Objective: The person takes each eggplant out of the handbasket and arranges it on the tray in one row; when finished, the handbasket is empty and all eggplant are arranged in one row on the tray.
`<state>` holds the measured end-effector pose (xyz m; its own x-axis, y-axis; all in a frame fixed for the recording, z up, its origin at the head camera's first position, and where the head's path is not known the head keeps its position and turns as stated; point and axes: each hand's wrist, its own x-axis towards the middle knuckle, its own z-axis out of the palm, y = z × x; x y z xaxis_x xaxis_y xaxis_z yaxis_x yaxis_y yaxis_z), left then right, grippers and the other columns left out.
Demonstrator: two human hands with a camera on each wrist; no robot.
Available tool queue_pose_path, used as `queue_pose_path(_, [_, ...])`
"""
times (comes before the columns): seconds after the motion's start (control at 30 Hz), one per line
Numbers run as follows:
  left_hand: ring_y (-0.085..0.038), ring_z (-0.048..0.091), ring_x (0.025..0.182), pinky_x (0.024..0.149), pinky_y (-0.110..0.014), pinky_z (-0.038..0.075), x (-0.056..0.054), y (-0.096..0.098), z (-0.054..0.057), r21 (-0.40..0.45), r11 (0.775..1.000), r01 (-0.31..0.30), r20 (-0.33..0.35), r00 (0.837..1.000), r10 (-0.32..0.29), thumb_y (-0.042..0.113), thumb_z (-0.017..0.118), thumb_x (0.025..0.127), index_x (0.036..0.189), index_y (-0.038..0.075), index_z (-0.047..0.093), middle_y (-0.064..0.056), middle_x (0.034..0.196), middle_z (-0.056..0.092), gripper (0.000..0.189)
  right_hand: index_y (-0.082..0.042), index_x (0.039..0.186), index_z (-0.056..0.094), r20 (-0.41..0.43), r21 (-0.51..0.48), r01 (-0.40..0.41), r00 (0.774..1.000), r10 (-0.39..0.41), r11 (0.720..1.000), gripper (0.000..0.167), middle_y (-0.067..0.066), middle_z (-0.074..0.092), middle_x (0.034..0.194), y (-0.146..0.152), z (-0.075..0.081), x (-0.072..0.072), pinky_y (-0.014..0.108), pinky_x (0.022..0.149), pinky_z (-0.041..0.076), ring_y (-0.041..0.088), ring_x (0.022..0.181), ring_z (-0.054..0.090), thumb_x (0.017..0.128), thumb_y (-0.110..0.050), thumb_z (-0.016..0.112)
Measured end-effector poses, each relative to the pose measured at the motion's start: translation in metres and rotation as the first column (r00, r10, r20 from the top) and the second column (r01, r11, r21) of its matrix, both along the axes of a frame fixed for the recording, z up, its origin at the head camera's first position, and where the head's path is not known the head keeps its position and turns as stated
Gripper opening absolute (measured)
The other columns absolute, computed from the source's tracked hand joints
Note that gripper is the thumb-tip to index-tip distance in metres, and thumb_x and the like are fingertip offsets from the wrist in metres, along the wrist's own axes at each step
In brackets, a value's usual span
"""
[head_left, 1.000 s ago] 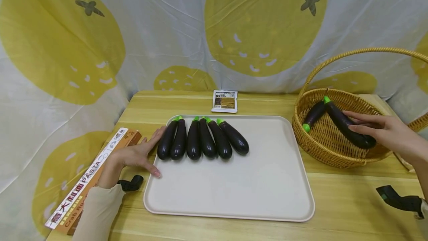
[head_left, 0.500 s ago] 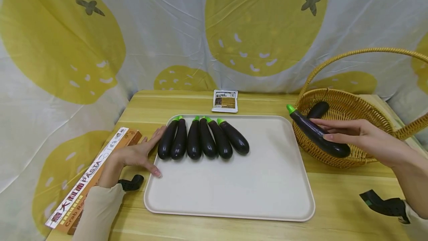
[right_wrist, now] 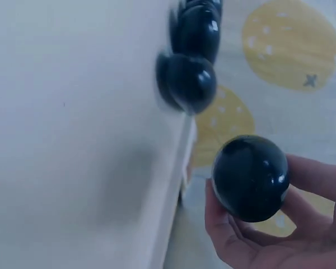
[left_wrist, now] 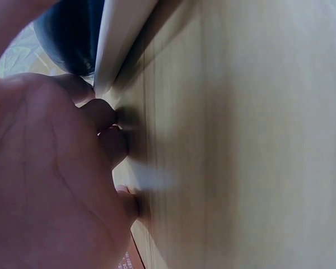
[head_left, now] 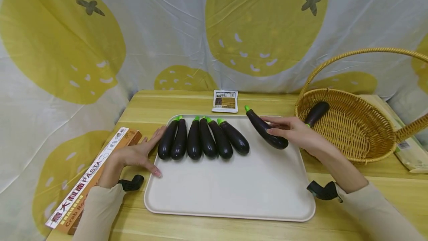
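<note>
A dark purple eggplant [head_left: 266, 131] with a green stem is held by my right hand [head_left: 294, 131] above the right part of the white tray [head_left: 230, 189]. In the right wrist view, thumb and fingers grip the eggplant [right_wrist: 250, 178], seen from its round end, with a gap between it and the tray [right_wrist: 73, 168]. Several more eggplants [head_left: 194, 140] lie side by side on the tray's left half, stems toward the back. My left hand [head_left: 137, 155] rests at the tray's left edge, fingers spread and thumb over the rim; the left wrist view shows its fingertips down on the table.
At the right stands a wicker basket [head_left: 384, 137] with a tall handle and one eggplant [head_left: 317, 113] inside. A small packet [head_left: 225, 101] lies behind the tray. A pasta box [head_left: 90, 181] lies left of it, beside my left forearm. Another flat package [head_left: 414, 155] sits partly behind the basket.
My right hand has lifted an eggplant out of the basket and carried it left over the tray. One eggplant stays in the basket. My left hand has not moved.
</note>
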<state>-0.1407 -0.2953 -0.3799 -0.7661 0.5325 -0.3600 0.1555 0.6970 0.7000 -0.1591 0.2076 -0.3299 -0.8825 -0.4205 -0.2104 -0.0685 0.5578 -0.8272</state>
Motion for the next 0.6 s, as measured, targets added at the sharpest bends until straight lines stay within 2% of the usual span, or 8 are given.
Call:
queue_pose_path(0.07, [-0.049,-0.021,0.156,0.119,-0.075,-0.016,0.000,0.000,0.000,0.004,1.000,0.003,0.000,1.000,-0.003,0.031,0.097,0.067,0.165,0.013,-0.017,-0.027,0.169,-0.023,0.151,-0.022,0.154,0.051,-0.005,0.013,-0.023,1.000,0.023,1.000,0.053,0.018,0.054,0.154,-0.011,-0.008,-0.006,0.048,0.111,0.048,0.036,0.139,0.055,0.104,-0.031,0.063])
queue_pose_path(0.1, [-0.049,-0.022,0.156,0.119,-0.075,-0.016,0.001,0.000,0.000,0.004,1.000,0.003,0.002,1.000,-0.003,0.031,0.097,0.067,0.165,0.013,-0.017,-0.026,0.169,-0.023,0.151,-0.020,0.154,0.051,-0.009,0.012,-0.036,0.999,0.036,0.999,0.052,0.019,0.055,0.153,-0.016,-0.012,-0.009,0.048,0.111,0.049,0.036,0.138,0.057,0.104,-0.028,0.063])
queue_pose_path(0.23, [-0.049,-0.021,0.156,0.119,-0.075,-0.015,0.001,0.001,-0.001,0.000,1.000,0.000,0.006,1.000,0.000,0.032,0.097,0.067,0.165,0.014,-0.017,-0.026,0.169,-0.023,0.151,-0.016,0.152,0.054,-0.018,0.052,-0.068,0.997,0.069,0.996,0.051,0.020,0.065,0.141,-0.029,-0.024,-0.020,0.039,0.101,0.053,0.031,0.126,0.065,0.103,-0.024,0.064])
queue_pose_path(0.37, [-0.049,-0.021,0.156,0.119,-0.075,-0.016,0.001,0.001,-0.001,0.002,1.000,0.001,0.001,1.000,-0.001,0.031,0.097,0.067,0.165,0.014,-0.017,-0.026,0.169,-0.024,0.151,-0.018,0.150,0.057,-0.012,0.084,-0.073,0.997,0.074,0.994,0.049,0.018,0.069,0.134,-0.036,-0.031,-0.026,0.030,0.090,0.053,0.025,0.116,0.067,0.102,-0.023,0.065])
queue_pose_path(0.47, [-0.049,-0.021,0.156,0.119,-0.075,-0.017,0.001,0.000,-0.001,0.005,1.000,0.001,-0.003,1.000,-0.001,0.031,0.097,0.067,0.165,0.013,-0.017,-0.027,0.169,-0.024,0.152,-0.018,0.150,0.057,-0.005,0.083,-0.078,0.997,0.079,0.993,0.049,0.017,0.070,0.131,-0.041,-0.035,-0.030,0.028,0.085,0.051,0.023,0.110,0.067,0.101,-0.021,0.065])
queue_pose_path(0.6, [-0.048,-0.021,0.156,0.119,-0.075,-0.016,0.001,-0.001,-0.001,-0.005,1.000,-0.008,0.000,1.000,0.008,0.032,0.098,0.067,0.165,0.013,-0.017,-0.026,0.169,-0.023,0.152,-0.017,0.150,0.057,0.019,0.063,-0.085,0.996,0.084,0.994,0.050,0.017,0.071,0.130,-0.044,-0.038,-0.033,0.027,0.085,0.050,0.022,0.110,0.066,0.101,-0.019,0.065])
